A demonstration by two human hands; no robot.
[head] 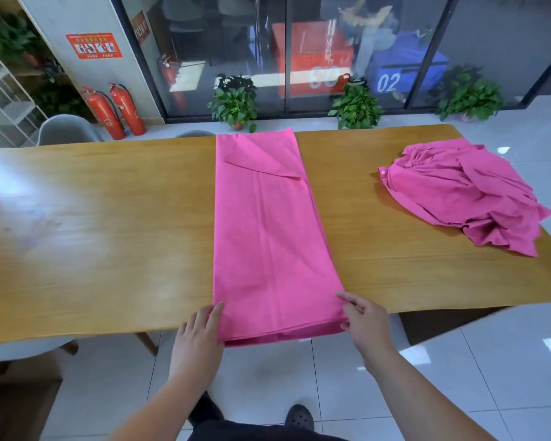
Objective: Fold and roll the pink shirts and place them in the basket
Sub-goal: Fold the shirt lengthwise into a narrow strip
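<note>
A pink shirt (268, 230), folded into a long narrow strip, lies across the middle of the wooden table (109, 233), its near end hanging just over the front edge. My left hand (201, 337) pinches the strip's near left corner. My right hand (365, 323) pinches the near right corner, thumb underneath. A second pink shirt (465, 192) lies crumpled in a heap at the table's right end. No basket is in view.
Grey chairs (66, 130) stand behind the table's far left side and under its near left edge. Two fire extinguishers (115, 109) and potted plants (236, 101) line the glass wall beyond. White tiled floor (506, 361) lies in front of the table.
</note>
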